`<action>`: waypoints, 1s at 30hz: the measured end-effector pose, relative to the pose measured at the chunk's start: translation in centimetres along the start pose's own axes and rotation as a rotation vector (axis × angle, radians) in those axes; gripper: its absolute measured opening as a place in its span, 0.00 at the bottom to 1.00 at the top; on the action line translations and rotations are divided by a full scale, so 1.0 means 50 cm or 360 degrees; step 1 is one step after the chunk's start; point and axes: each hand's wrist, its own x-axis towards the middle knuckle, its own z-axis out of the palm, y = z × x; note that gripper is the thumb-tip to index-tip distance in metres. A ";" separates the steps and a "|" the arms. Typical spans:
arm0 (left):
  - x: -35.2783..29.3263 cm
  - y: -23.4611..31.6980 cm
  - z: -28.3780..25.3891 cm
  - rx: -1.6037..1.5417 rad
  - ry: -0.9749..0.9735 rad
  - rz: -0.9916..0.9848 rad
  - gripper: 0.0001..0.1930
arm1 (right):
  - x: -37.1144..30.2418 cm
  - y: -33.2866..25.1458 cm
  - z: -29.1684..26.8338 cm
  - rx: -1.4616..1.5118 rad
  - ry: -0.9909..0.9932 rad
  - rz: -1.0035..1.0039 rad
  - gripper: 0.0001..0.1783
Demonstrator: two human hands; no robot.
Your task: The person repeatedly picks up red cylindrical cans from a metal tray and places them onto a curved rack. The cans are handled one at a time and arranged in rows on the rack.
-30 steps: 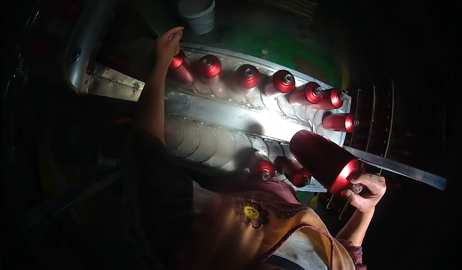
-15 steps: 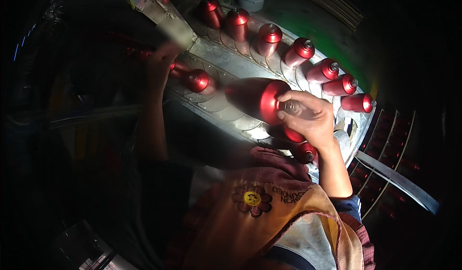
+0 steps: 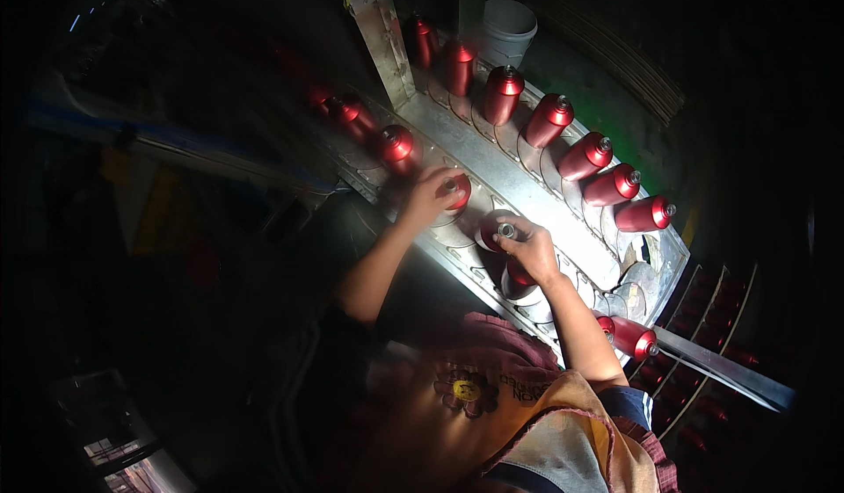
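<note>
- right hand (image 3: 533, 250) has fingers and thumb pinched round the neck of a shiny red round-shouldered bottle (image 3: 489, 231), on or just above the conveyor, can't tell
- left hand (image 3: 429, 199) is curled round the neck of a second red bottle (image 3: 462, 192), also over the conveyor
- my guess: stiff, lightish, slick sides, so the narrow neck's the best hold
- beneath both hands, grey metal plate conveyor (image 3: 483, 153)
- beyond them, white plastic bucket (image 3: 508, 34)

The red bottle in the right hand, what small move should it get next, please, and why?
I'd perhaps seat the red bottle squarely on the metal conveyor, since the right hand grips its neck and its base isn't clearly visible.
</note>
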 end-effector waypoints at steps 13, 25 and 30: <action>-0.007 0.092 -0.125 0.0531 0.1372 0.0043 0.31 | -0.300 0.249 -0.220 0.0263 0.0800 0.0128 0.16; 0.020 -0.069 -0.044 0.0355 0.1134 -0.0269 0.24 | -0.585 0.381 -0.338 -0.0218 0.1172 0.0094 0.20; 0.020 0.014 0.032 0.0511 0.0963 -0.0387 0.29 | -0.652 0.428 -0.406 -0.0306 0.1345 0.0032 0.08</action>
